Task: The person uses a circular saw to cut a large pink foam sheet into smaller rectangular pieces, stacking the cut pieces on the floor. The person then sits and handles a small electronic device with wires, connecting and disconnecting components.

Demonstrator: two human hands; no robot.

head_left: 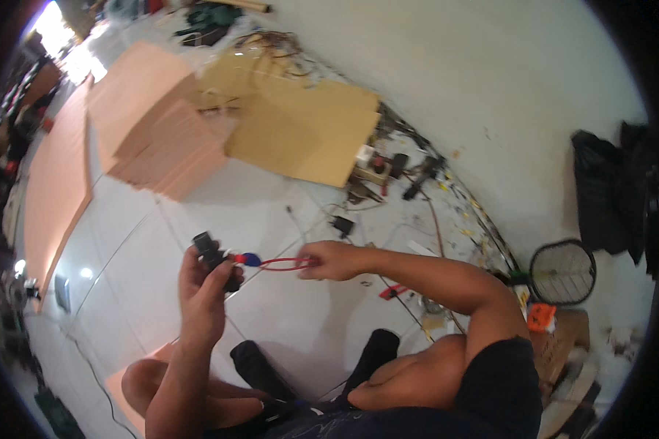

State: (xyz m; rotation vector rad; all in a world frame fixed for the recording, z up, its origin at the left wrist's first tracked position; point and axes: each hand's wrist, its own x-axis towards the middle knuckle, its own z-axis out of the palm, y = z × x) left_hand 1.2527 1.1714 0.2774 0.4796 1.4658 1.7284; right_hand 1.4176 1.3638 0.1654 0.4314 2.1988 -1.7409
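Observation:
My left hand [203, 282] is closed round a black cylinder [211, 254], shaped like a small flashlight, which tilts with its wider end up. My right hand [331, 261] grips the far end of a tool with two thin red handles [278, 264], like pliers. A blue part [251, 260] sits at the tool's other end, with a small red piece between it and the cylinder. The tool's tip meets or nearly meets the cylinder's side; my left fingers partly hide the contact. Both hands are above the white tiled floor [271, 212].
Pink sheets [161, 139] and a tan cardboard sheet [300, 124] lie ahead on the floor. A black adapter [342, 225], red tool [393, 292] and loose cables lie to the right. Along the wall stand an electric swatter [562, 271] and black bag [606, 194].

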